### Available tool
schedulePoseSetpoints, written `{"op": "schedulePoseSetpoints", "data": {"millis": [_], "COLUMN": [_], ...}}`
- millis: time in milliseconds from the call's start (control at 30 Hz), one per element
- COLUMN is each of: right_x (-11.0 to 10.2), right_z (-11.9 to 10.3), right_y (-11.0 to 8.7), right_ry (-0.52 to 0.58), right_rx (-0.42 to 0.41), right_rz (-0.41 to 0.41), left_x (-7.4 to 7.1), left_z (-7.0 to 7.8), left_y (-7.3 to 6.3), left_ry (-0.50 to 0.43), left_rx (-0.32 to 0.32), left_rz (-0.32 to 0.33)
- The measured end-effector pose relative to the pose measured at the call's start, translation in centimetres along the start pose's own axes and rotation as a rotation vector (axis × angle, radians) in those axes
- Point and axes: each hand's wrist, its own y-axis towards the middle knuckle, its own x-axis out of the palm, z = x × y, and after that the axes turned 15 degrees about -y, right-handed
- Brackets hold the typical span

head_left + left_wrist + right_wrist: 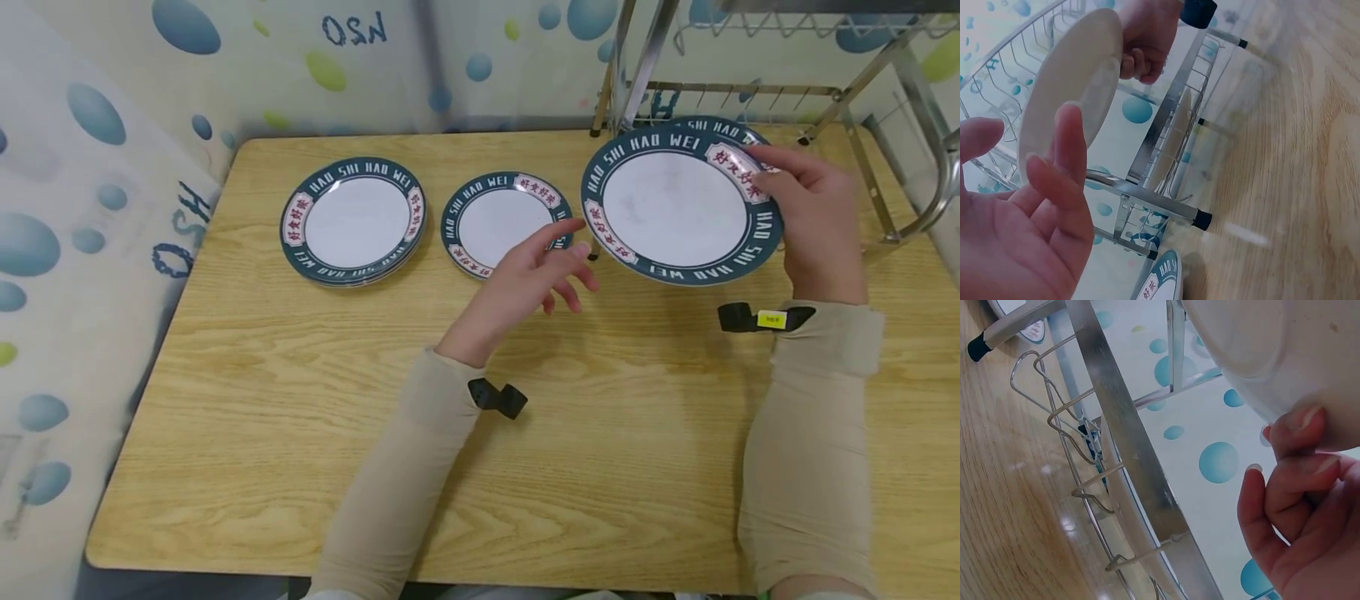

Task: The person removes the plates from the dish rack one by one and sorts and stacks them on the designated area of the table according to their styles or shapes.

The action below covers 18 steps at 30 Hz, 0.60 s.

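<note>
My right hand (819,215) grips the right rim of a white dinner plate (675,208) with a green lettered border, thumb on top and fingers curled beneath. The plate is held up in front of the dish rack, its pale underside (1075,81) turned toward the left wrist camera. Close to its left edge is my left hand (521,279), fingers loosely extended and holding nothing; whether a fingertip touches the rim I cannot tell. Behind the held plate, another plate (723,127) shows its rim in the rack.
A metal wire dish rack (855,137) stands at the table's back right. Stacked matching plates (358,223) lie at the left, with a smaller plate (491,221) beside them, partly behind my left hand. The wooden table (300,433) meets a dotted wall.
</note>
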Motion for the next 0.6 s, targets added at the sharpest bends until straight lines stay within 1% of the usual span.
{"op": "schedulePoseSetpoints", "data": {"millis": [267, 500, 600], "right_x": [0.44, 0.98, 0.94], "right_z": [-0.29, -0.54, -0.59], "right_y": [-0.09, -0.29, -0.31], "right_ry": [-0.052, -0.123, -0.148], "right_rx": [0.015, 0.021, 0.022], "right_rz": [-0.002, -0.019, -0.02], "left_x": [0.28, 0.52, 0.59], "left_z": [0.14, 0.21, 0.27], "left_y": [-0.2, -0.16, -0.25], "left_ry": [0.003, 0.021, 0.013], "left_rx": [0.012, 0.048, 0.051], "left_rz": [-0.027, -0.065, -0.062]}}
